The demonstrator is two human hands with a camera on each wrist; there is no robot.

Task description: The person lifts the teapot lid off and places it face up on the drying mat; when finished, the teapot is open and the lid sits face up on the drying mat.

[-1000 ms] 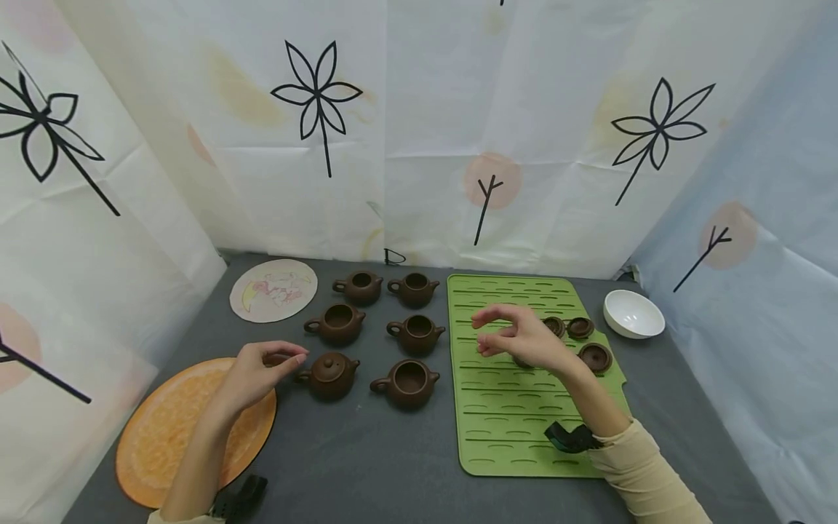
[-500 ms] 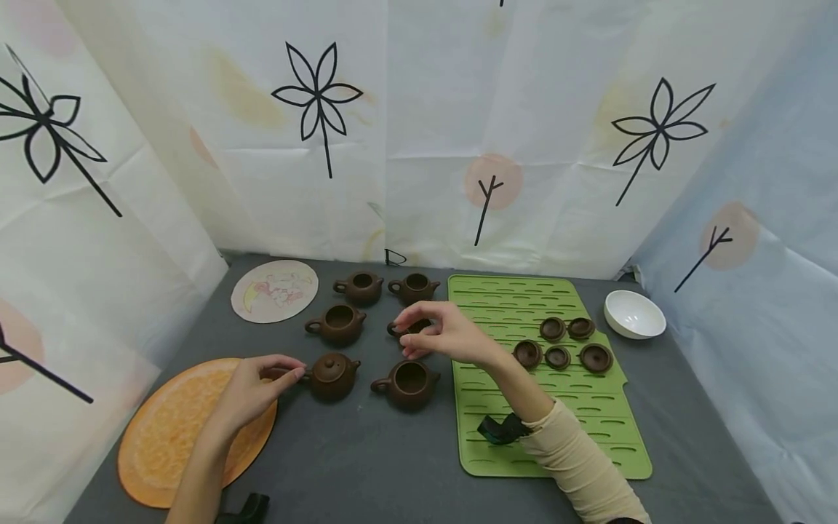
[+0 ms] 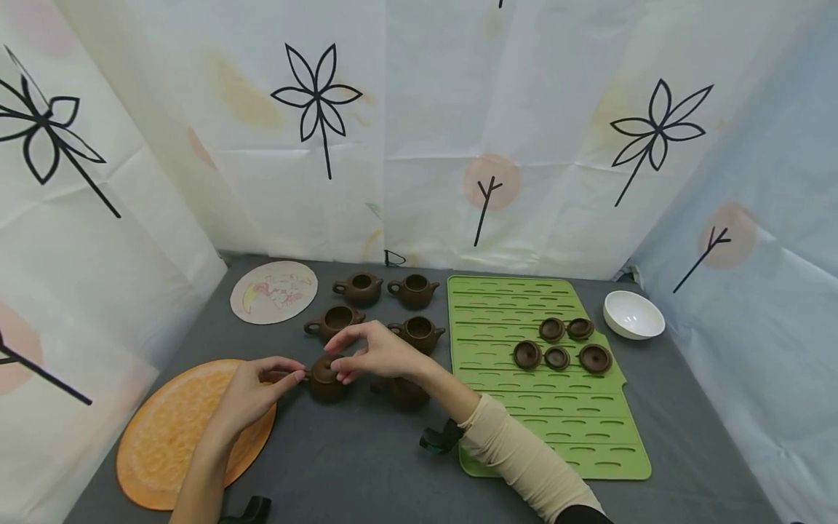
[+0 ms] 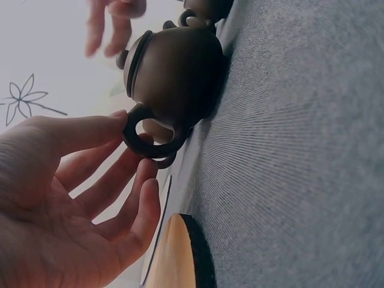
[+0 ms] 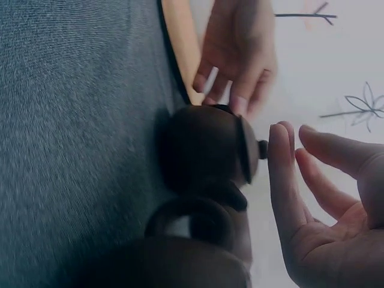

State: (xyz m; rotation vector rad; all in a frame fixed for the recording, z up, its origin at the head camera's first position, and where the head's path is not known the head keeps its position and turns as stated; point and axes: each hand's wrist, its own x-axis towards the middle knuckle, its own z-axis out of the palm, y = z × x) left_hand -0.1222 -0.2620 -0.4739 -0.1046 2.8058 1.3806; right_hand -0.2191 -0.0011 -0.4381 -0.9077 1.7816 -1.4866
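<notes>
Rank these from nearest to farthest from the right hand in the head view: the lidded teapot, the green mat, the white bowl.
1. The lidded teapot, right under the right hand's fingertips, front left.
2. The green mat, to the hand's right.
3. The white bowl, beyond the mat, at the far right.

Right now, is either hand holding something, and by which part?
The left hand pinches the lidded teapot by its handle. The right hand holds nothing.
</notes>
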